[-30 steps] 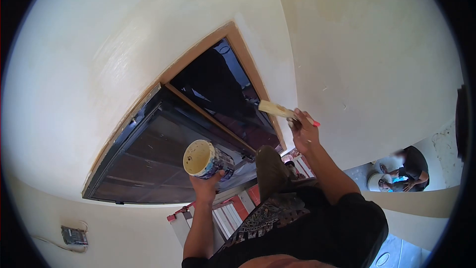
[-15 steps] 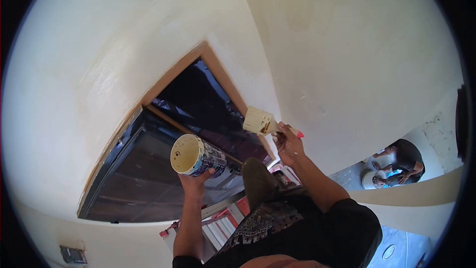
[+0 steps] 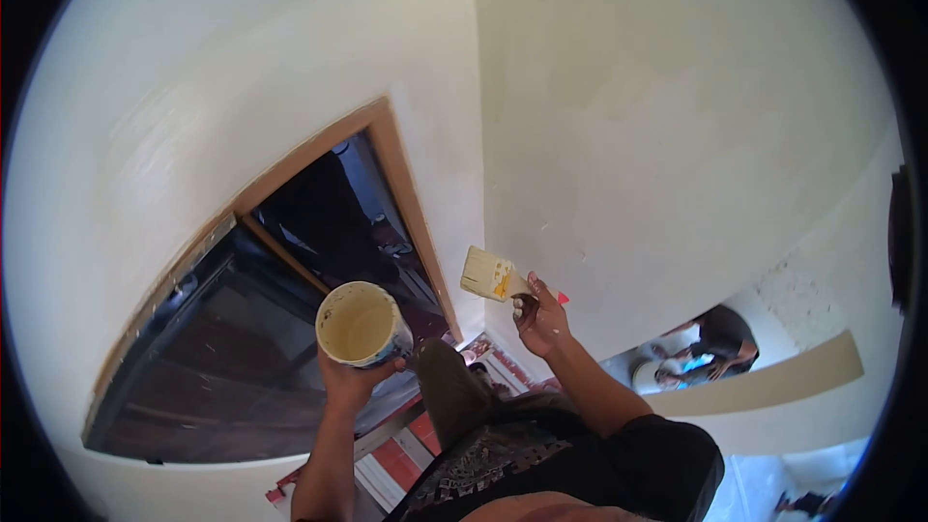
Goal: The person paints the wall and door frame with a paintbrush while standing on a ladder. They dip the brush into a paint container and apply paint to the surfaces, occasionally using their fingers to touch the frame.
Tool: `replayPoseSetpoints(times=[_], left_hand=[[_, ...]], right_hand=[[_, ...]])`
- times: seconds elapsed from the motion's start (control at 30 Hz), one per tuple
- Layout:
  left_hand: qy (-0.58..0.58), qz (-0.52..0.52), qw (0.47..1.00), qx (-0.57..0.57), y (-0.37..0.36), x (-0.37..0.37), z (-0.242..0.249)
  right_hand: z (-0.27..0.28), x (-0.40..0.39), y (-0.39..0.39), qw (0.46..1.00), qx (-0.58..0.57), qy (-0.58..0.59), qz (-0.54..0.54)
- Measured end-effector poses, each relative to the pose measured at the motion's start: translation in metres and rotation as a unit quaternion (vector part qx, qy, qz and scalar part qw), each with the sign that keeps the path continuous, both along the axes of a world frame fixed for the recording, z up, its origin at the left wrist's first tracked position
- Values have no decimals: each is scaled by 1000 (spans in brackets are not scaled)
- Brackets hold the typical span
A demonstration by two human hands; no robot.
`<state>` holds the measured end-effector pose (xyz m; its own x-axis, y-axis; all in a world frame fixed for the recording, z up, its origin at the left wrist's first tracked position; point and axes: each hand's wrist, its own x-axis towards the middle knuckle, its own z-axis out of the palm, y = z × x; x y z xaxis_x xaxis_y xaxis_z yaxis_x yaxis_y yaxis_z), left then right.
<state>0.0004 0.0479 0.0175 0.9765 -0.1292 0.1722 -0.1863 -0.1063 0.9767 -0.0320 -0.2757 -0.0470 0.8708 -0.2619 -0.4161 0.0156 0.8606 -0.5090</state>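
My left hand (image 3: 350, 382) is wrapped round a paint can (image 3: 394, 340) with a printed side and a cream-smeared inner wall. Its mouth faces up toward me, showing cream paint at the bottom. In my right hand (image 3: 543, 321) is a wide paintbrush (image 3: 486, 274), gripped by its handle, whose red end sticks out past the fingers. Cream paint coats the bristles, which point left, up and to the right of the can. Both are held in front of the wall corner, near the window's wooden frame (image 3: 399, 159).
Cream walls (image 3: 619, 145) meet in a corner ahead. A dark window panel (image 3: 222, 348) stands at left. Below me are red-and-white ladder-like steps (image 3: 394, 464). At lower right, past an opening, a person (image 3: 725, 340) bends beside a white bucket (image 3: 646, 377).
My view has turned, so the window and corner sit further left. The can has tipped more upright, its mouth facing me more. The brush has moved lower in view.
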Motion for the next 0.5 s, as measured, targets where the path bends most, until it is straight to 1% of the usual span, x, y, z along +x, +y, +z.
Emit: replayPoseSetpoints(times=[0.03,0.07,0.13,0.17,0.3,0.37,0.4,0.43,0.47,0.5], left_hand=[[8,-14,1000,-6,-1,-1,2],[5,-1,1000,-16,-2,-2,5],[-52,-20,998,40,-2,-4,11],[-55,-11,998,36,-2,-4,13],[-38,-21,999,2,1,-3,14],[-36,-27,999,-12,5,-1,12],[-23,-25,999,3,8,2,10],[-10,-23,1000,17,11,4,9],[-11,-27,999,13,12,5,11],[-10,-35,999,-6,13,5,15]], right_hand=[[0,3,4,1000,2,2,8],[1,7,7,1000,-8,-1,22],[2,12,15,1000,5,-2,31],[5,14,18,999,-3,-4,37],[16,16,27,999,-10,1,45],[26,17,27,998,-53,-14,27],[34,22,24,998,-56,-18,23],[47,29,19,987,-151,-53,-29],[61,37,11,962,-244,-87,-80],[81,45,-4,919,-367,-102,-99]])
